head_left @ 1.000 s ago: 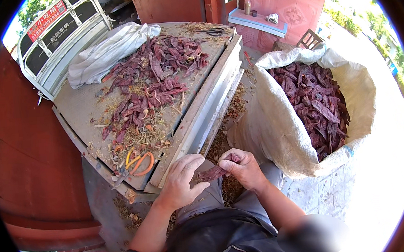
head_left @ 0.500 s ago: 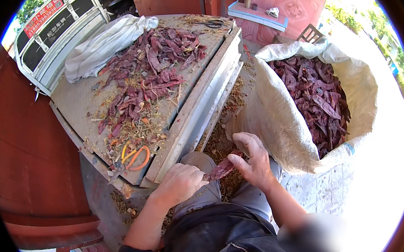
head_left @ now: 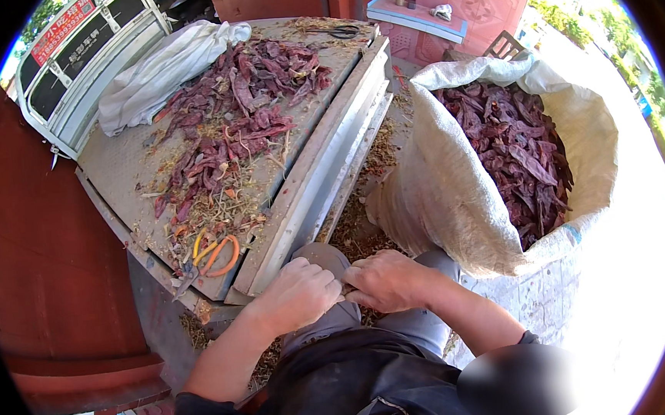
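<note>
My left hand point(head_left: 298, 292) and my right hand point(head_left: 386, 281) meet over my knees, knuckles up and fingers closed. Between their pinched fingertips is the stem end of a dried red chili pepper; the hands hide most of it. To the left, a heap of dried chili peppers point(head_left: 243, 86) lies on a metal truck bed point(head_left: 132, 156), with loose stems and seeds around it. Orange-and-yellow-handled pliers or shears point(head_left: 216, 256) rest at the bed's near corner. On my right stands a white woven sack point(head_left: 455, 191), rolled open and filled with dried chili peppers point(head_left: 506, 153).
A crumpled white sack point(head_left: 161, 73) lies behind the heap, and dark-handled scissors point(head_left: 343, 32) sit at the bed's far end. The raised side rail point(head_left: 322, 162) runs along the bed's right edge. Beyond are a pink tiled wall point(head_left: 488, 4) and a low ledge point(head_left: 420, 22).
My right hand has moved left and its spread fingers have closed against my left hand. The chili pepper, seen plainly before, is now mostly covered.
</note>
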### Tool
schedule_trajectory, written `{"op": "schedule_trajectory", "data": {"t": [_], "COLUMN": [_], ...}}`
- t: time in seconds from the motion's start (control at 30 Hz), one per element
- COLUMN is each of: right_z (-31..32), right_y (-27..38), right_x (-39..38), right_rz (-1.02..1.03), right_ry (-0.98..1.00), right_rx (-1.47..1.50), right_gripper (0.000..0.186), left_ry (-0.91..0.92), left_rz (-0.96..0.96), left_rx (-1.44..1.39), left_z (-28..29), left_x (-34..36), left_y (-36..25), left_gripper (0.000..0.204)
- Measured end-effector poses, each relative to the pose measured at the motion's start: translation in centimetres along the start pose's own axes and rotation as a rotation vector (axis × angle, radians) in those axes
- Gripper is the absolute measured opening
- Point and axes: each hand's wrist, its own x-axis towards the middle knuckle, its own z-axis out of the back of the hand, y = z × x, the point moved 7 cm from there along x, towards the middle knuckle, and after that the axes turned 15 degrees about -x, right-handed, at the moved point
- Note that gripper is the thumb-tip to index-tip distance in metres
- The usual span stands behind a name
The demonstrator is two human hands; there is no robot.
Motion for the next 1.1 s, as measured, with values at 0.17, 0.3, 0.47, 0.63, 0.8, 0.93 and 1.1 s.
{"op": "schedule_trajectory", "data": {"t": [0.17, 0.3, 0.47, 0.63, 0.8, 0.93, 1.1], "right_z": [-1.3, -3.5, -5.6, -7.1, -8.0, -10.7, -13.4], "right_y": [-0.7, -1.7, -1.5, -3.8, -7.1, -8.8, -7.9], "right_x": [0.1, 0.0, -0.4, -0.8, -3.0, -4.6, -5.1], "right_rz": [0.017, 0.016, -0.248, -0.304, -0.372, -0.534, -0.504], "right_ry": [0.008, -0.12, -0.158, -0.44, -0.54, -0.522, -0.418], "right_rx": [0.17, 0.433, 1.025, 1.667, 1.748, 1.794, 1.778], "right_gripper": [0.031, 0.034, 0.039, 0.036, 0.031, 0.028, 0.028], "left_ry": [-0.004, -0.08, -0.173, -0.3, -0.262, -0.222, -0.189], "left_rz": [-0.03, -0.022, 0.022, 0.12, 0.259, 0.297, 0.335], "left_rx": [-0.01, 0.001, 0.024, 0.033, 0.08, 0.06, -0.027], "left_z": [0.5, 1.3, 1.6, 1.1, -1.9, -4.6, -6.0], "left_x": [0.2, 0.4, 0.3, -0.4, -0.5, -0.1, 0.4], "left_y": [0.0, -0.1, 0.2, 1.3, 1.9, 2.8, 2.8], "left_gripper": [0.014, 0.016, 0.021, 0.021, 0.015, 0.017, 0.022]}}
